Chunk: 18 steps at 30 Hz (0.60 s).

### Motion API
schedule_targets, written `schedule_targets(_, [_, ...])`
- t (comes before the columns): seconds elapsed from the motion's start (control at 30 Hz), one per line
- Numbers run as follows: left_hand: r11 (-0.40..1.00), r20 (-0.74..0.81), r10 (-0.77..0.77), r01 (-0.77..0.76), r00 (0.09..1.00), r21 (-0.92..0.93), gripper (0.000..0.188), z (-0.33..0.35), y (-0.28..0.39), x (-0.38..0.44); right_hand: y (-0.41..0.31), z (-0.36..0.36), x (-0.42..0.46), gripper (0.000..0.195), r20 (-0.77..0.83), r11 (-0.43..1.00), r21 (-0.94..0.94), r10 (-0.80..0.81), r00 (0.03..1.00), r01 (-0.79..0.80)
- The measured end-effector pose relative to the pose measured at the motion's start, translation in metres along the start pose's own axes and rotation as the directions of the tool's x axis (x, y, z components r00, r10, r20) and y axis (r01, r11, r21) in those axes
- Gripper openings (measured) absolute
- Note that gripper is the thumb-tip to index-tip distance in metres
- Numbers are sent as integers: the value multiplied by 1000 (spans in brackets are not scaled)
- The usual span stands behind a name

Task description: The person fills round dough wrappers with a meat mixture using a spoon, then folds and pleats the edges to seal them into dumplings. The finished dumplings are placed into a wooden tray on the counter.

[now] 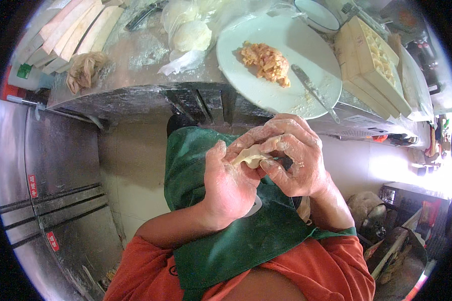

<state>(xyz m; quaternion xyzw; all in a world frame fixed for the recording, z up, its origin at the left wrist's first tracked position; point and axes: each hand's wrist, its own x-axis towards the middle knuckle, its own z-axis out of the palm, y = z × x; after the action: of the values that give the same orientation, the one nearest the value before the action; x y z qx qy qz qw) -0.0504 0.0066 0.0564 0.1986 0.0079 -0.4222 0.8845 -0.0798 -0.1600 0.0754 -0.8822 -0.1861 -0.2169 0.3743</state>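
A small dumpling of pale dough (251, 156) lies between my two floury hands, above the green apron. My left hand (231, 180) cradles it in the fingers, thumb raised at its side. The thumb and fingertips of my right hand (293, 154) pinch its right end. Part of the dough is hidden by the fingers. Just beyond my hands is a large white plate (316, 49), overhanging the table edge. It bears a mound of minced filling (265, 63) and a flat metal spatula (312, 90) whose end sticks out over the rim.
Round dough wrappers (192, 35) in plastic sit left of the plate on the floury metal table (135, 75). Wooden boxes (369, 67) with dumplings stand at right. More wooden boxes (75, 30), a crumpled bag (84, 71) and a dark-handled tool (145, 15) are at left. A steel cabinet (60, 150) flanks me.
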Motion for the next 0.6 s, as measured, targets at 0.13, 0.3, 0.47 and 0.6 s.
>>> schedule_targets(0.13, [999,76,19,-21,997,30,76,-4,-7,5,-2,-9,-3,15,-93,998,-42,-57,994,53])
schedule_targets(0.3, [990,38,96,-100,995,102,79,4,-7,11,-3,-71,-7,13,-139,982,-172,57,989,-81])
schedule_targets(0.47, [951,-33,127,-112,991,287,65,-14,6,7,22,-202,-8,3,-413,811,-468,151,898,-351])
schedule_targets(0.6, [917,-95,163,-115,982,382,60,-36,8,0,61,-287,-5,7,-509,673,-525,243,826,-522])
